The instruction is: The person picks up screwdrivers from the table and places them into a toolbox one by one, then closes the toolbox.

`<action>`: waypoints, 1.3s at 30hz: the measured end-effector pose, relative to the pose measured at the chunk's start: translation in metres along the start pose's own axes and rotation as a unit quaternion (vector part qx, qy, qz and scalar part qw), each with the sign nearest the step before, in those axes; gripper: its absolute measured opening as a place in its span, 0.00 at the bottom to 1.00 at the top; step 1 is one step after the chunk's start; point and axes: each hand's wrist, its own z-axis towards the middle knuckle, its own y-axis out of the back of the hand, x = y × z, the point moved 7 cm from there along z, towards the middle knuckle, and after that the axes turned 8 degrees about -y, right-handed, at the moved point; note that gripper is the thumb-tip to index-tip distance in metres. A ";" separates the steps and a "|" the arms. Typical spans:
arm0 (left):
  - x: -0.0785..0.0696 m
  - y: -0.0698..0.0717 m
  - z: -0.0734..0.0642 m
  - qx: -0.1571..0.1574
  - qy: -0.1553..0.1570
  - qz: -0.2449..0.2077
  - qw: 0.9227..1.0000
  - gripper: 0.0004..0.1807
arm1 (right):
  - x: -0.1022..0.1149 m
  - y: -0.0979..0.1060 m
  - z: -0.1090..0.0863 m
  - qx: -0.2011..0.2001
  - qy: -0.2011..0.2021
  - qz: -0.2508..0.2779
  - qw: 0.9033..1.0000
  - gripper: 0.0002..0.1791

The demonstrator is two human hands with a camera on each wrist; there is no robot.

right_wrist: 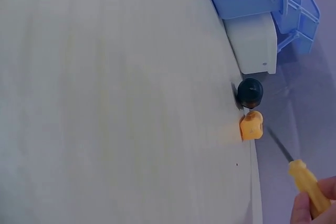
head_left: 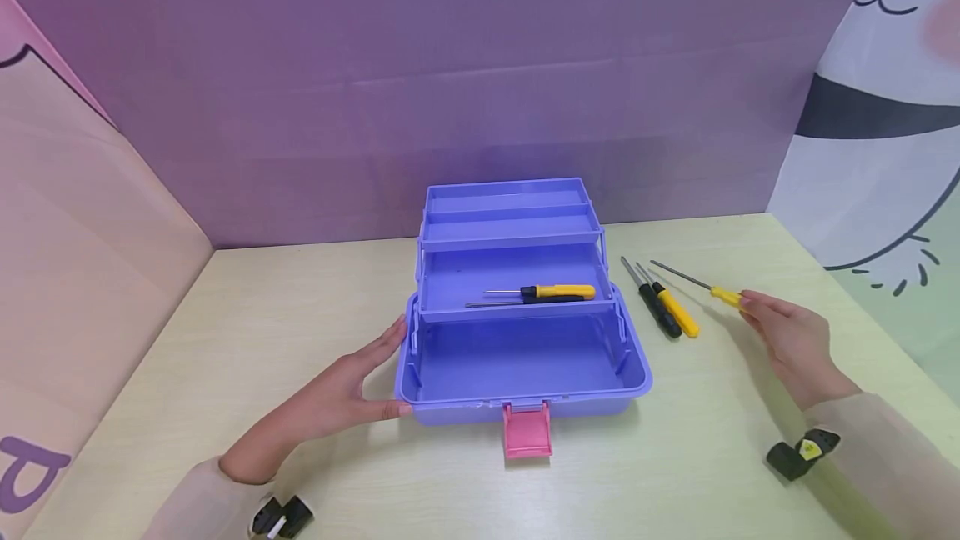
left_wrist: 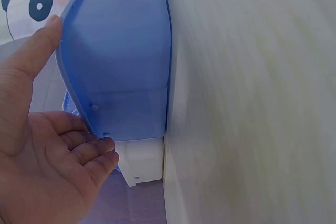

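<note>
My right hand (head_left: 795,344) pinches a screwdriver by its yellow handle (head_left: 726,297), held above the table to the right, its shaft pointing up and left. The same screwdriver (right_wrist: 307,182) shows at the lower right of the right wrist view. A purple toolbox (head_left: 525,411) stands with its stepped trays raised. My left hand (head_left: 341,394) rests against its left side, fingers extended along the rim and thumb at the front corner. In the lower tray lie a yellow-and-black screwdriver (head_left: 566,291) and a black-handled screwdriver (head_left: 555,300).
On the table (head_left: 300,298), right of the box, lie a black screwdriver (head_left: 660,311) and a yellow-and-black screwdriver (head_left: 681,315) side by side. A pink latch (head_left: 527,433) hangs down at the box front. Printed cloth walls (head_left: 487,107) stand behind and at both sides.
</note>
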 end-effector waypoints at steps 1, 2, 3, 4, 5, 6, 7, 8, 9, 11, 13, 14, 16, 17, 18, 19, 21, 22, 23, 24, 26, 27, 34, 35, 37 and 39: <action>0.000 0.000 0.000 0.000 -0.001 0.001 1.000 0.51 | 0.000 0.000 -0.001 0.005 0.003 0.011 1.000 0.03; 0.000 0.000 0.000 -0.001 -0.001 0.000 1.000 0.51 | 0.001 -0.001 -0.001 0.010 0.005 0.021 1.000 0.04; 0.000 0.000 0.000 -0.001 -0.002 -0.001 1.000 0.51 | 0.002 -0.001 -0.002 0.014 0.007 0.028 0.999 0.04; 0.000 0.000 0.000 -0.002 -0.002 -0.001 1.000 0.51 | 0.002 -0.002 -0.003 0.020 0.009 0.040 0.999 0.05; 0.000 0.000 -0.001 -0.002 -0.002 -0.002 1.000 0.51 | 0.003 -0.003 -0.004 0.025 0.012 0.051 0.998 0.06; 0.000 0.000 -0.001 -0.002 -0.002 -0.004 1.000 0.51 | 0.003 -0.003 -0.004 0.026 0.013 0.057 0.998 0.06; 0.000 0.000 -0.001 -0.001 -0.002 -0.005 1.000 0.51 | 0.004 -0.003 -0.005 0.029 0.014 0.065 0.997 0.06; 0.000 0.000 -0.001 -0.001 -0.002 -0.006 1.000 0.51 | 0.004 -0.004 -0.005 0.029 0.016 0.068 0.997 0.05; 0.000 0.000 -0.001 -0.001 -0.001 -0.007 1.000 0.51 | 0.005 -0.004 -0.006 0.030 0.020 0.074 0.997 0.05; -0.001 -0.001 0.000 0.000 -0.001 -0.009 1.000 0.51 | 0.007 -0.005 -0.007 0.029 0.029 0.079 0.996 0.05; -0.001 -0.001 0.000 0.000 -0.001 -0.009 1.000 0.51 | 0.009 -0.007 -0.009 0.030 0.043 0.084 0.995 0.05; -0.001 -0.001 0.000 0.000 -0.001 -0.009 1.000 0.51 | 0.011 -0.008 -0.010 0.031 0.052 0.087 0.994 0.05; -0.001 -0.001 0.000 -0.001 -0.003 -0.009 1.000 0.51 | 0.013 -0.011 -0.012 0.027 0.070 0.079 0.994 0.06; -0.001 -0.001 0.000 -0.001 -0.004 -0.009 1.000 0.51 | 0.014 -0.012 -0.013 0.025 0.079 0.073 0.994 0.06; -0.002 -0.001 0.000 -0.001 -0.004 -0.008 1.000 0.51 | 0.015 -0.015 -0.015 0.026 0.086 0.072 0.993 0.06; -0.002 0.000 0.000 -0.002 -0.006 -0.007 1.000 0.51 | 0.016 -0.017 -0.016 0.025 0.093 0.066 0.993 0.06; -0.002 0.000 0.001 -0.002 -0.008 -0.004 1.000 0.51 | 0.018 -0.021 -0.018 0.024 0.101 0.050 0.993 0.08; -0.002 0.000 0.001 -0.003 -0.008 -0.003 1.000 0.51 | 0.018 -0.024 -0.019 0.025 0.103 0.044 0.993 0.09; -0.002 0.001 0.001 -0.003 -0.008 -0.002 1.000 0.51 | 0.019 -0.027 -0.020 0.029 0.107 0.047 0.993 0.09; -0.002 0.001 0.001 -0.003 -0.008 -0.001 1.000 0.51 | 0.019 -0.029 -0.021 0.033 0.108 0.051 0.992 0.10; -0.003 0.001 0.001 -0.003 -0.007 -0.001 1.000 0.51 | 0.019 -0.034 -0.022 0.042 0.112 0.061 0.991 0.09; -0.002 0.001 0.000 -0.003 -0.006 -0.002 1.000 0.51 | 0.020 -0.036 -0.023 0.048 0.115 0.068 0.990 0.08; -0.002 0.001 0.001 -0.001 -0.004 -0.006 1.000 0.51 | 0.022 -0.048 -0.031 0.056 0.133 0.058 0.988 0.07; -0.002 0.001 0.001 -0.001 -0.005 -0.005 1.000 0.51 | 0.022 -0.050 -0.032 0.056 0.135 0.059 0.987 0.07; -0.002 0.001 0.000 -0.002 -0.006 -0.004 1.000 0.51 | 0.023 -0.052 -0.035 0.059 0.143 0.061 0.986 0.07; -0.002 0.001 0.000 -0.002 -0.007 -0.003 1.000 0.51 | 0.023 -0.055 -0.037 0.068 0.148 0.076 0.984 0.08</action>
